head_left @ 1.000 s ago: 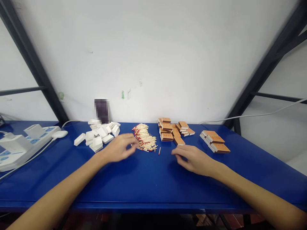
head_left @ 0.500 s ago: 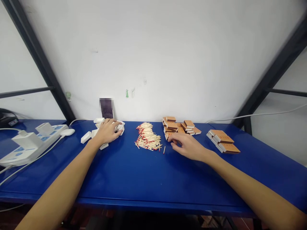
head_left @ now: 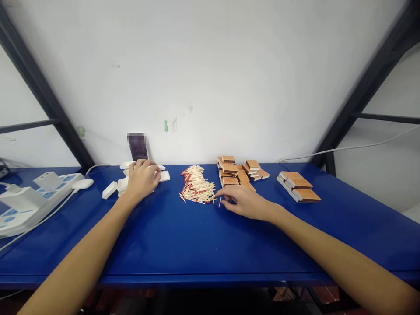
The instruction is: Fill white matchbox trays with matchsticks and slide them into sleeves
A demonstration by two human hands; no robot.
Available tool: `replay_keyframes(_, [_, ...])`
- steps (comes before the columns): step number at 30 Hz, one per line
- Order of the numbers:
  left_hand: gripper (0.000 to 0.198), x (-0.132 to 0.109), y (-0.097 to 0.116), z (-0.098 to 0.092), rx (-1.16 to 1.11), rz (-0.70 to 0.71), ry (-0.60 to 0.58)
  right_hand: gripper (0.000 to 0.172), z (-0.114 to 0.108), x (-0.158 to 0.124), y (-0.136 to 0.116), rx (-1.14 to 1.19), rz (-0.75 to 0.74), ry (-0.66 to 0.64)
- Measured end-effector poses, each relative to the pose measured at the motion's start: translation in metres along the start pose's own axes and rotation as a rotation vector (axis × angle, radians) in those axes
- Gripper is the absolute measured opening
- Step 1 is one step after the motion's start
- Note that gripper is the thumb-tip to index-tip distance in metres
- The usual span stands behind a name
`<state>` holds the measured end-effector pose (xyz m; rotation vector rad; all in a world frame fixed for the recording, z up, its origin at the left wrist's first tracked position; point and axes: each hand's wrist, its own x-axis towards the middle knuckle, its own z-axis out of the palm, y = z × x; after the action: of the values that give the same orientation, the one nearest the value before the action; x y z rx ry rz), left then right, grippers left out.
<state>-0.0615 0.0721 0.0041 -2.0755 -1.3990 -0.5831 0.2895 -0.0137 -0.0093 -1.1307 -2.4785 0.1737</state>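
— Reaching both ways? The left hand [head_left: 141, 178] lies cupped over the white trays [head_left: 131, 181].
— Whether it's gripping one, I can't tell. The right hand [head_left: 245, 202], fingers loose, touches a stray match [head_left: 219, 201] beside the match pile [head_left: 197, 189]; pinch it cleanly.

Matches [head_left: 197, 186] between trays [head_left: 121, 183] left, sleeves [head_left: 238, 173] right.

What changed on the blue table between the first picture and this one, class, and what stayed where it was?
The left hand moved away from the pile of matches leftwards onto the heap of white trays, where it now rests. The right hand went up to the orange sleeves, then came back left, fingertips now by the loose match. The matches, sleeves, finished boxes and power strip stayed put.
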Motion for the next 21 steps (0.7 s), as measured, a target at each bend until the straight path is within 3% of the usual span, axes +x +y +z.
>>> replay_keyframes(4, [0.021, 0.004, 0.014, -0.02, -0.248, 0.032, 0.009, 0.026, 0.007, 0.001, -0.002, 0.014, -0.004, -0.037])
replay_keyframes(9, [0.015, -0.01, 0.074, -0.05, -0.771, 0.394, -0.218, 0.029, 0.011, 0.001, -0.001, -0.005, 0.019, -0.039])
replay_keyframes(13, [0.01, -0.028, 0.116, -0.06, -0.911, 0.543, -0.388, 0.034, 0.011, 0.0, -0.001, 0.002, 0.023, -0.04])
replay_keyframes(17, [0.012, -0.032, 0.121, -0.058, -0.91, 0.525, -0.401, 0.043, 0.013, 0.001, -0.001, -0.003, 0.027, -0.058])
replay_keyframes(21, [0.025, -0.022, 0.104, -0.046, -0.737, 0.439, -0.276, 0.033, 0.014, 0.003, -0.002, 0.01, 0.027, -0.067])
